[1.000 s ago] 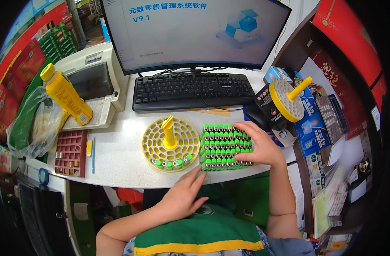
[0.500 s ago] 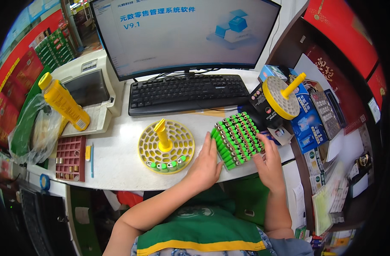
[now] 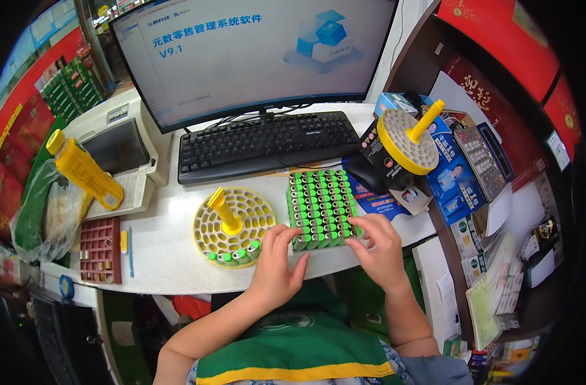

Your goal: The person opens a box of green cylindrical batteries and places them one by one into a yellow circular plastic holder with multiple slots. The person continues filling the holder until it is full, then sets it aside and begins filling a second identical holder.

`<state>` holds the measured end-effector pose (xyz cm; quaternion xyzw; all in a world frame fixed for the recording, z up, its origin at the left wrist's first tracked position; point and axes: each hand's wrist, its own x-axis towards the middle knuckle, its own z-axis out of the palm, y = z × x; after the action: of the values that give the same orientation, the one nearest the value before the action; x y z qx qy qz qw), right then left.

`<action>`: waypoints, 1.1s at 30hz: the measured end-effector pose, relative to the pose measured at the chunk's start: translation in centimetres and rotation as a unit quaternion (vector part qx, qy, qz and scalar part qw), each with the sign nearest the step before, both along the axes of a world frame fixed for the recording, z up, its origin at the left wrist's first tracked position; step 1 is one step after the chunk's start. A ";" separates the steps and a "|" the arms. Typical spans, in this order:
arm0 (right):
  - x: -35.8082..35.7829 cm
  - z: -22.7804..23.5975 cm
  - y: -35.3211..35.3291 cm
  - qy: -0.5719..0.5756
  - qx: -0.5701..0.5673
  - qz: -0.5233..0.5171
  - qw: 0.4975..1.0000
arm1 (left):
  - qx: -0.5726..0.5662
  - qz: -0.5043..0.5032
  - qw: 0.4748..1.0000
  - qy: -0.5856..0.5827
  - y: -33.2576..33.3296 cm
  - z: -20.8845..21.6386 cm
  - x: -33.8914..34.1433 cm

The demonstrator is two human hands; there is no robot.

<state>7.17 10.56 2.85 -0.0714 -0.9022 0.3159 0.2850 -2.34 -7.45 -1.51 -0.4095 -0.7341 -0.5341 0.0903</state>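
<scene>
A block of green lighters (image 3: 324, 208) with metal tops stands upright on the white counter, packed in straight rows. My left hand (image 3: 277, 266) is at its near left corner, index finger against the side and thumb near the front. Around the near right corner, my right hand (image 3: 379, 250) has its fingers and thumb closed on the edge lighters. Left of the block is a round yellow rack (image 3: 203, 221) with oval holes and a yellow central handle. Several lighters (image 3: 240, 255) sit in its near rim holes.
A keyboard (image 3: 267, 146) and monitor (image 3: 254, 58) stand behind. At right, a second yellow-rimmed rack (image 3: 402, 138) rests on a black box beside a mouse (image 3: 365, 176). To the left are a red compartment tray (image 3: 100, 247) and a yellow bottle (image 3: 88, 170).
The block of lighters has turned from a slant to nearly straight and upright. Both hands have moved to its near corners. The whole view has shifted slightly.
</scene>
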 end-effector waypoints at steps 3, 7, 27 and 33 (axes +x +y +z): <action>-0.3 1.4 -0.1 0.030 0.086 0.042 0.995 | -0.038 -0.002 0.999 0.018 -0.3 0.0 0.1; -2.3 1.8 -1.7 0.012 0.140 0.129 0.982 | -0.036 0.001 0.999 -0.003 0.1 0.2 -0.1; -2.9 7.5 -4.7 0.003 -0.019 0.197 0.980 | 0.014 -0.056 0.997 0.040 -2.2 5.7 0.4; -5.8 9.5 -10.3 0.131 0.021 0.249 0.959 | -0.006 -0.087 0.995 0.039 -9.2 11.2 -3.1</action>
<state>1.34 0.26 12.39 0.2038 -0.8524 0.3649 0.3142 -5.43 -16.61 9.67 -0.4926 -0.6949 -0.5193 0.0693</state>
